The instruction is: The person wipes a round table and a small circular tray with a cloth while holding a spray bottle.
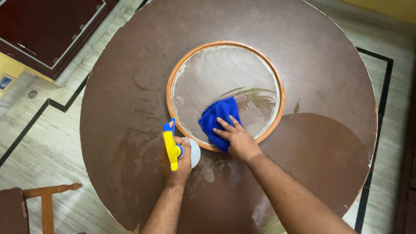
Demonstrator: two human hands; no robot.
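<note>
Microfibre cloth, bright blue and soft-napped, lies bunched on the lower edge of a round glass pane framed by one thin orange-brown wooden rim. The right hand presses flat on the cloth, fingers spread and extended over the fabric rather than curled around it. The glass shows wet smears and streaks near the cloth. The left hand is wrapped around one spray bottle with a yellow trigger, a blue nozzle and a pale rounded body, standing just beside the rim, its fingers closed about the neck. Both rest on a single large round table, its brown top smooth, matte and patchily damp. One wooden chair shows at the lower left, over pale striped floor with dark inlay lines.
</note>
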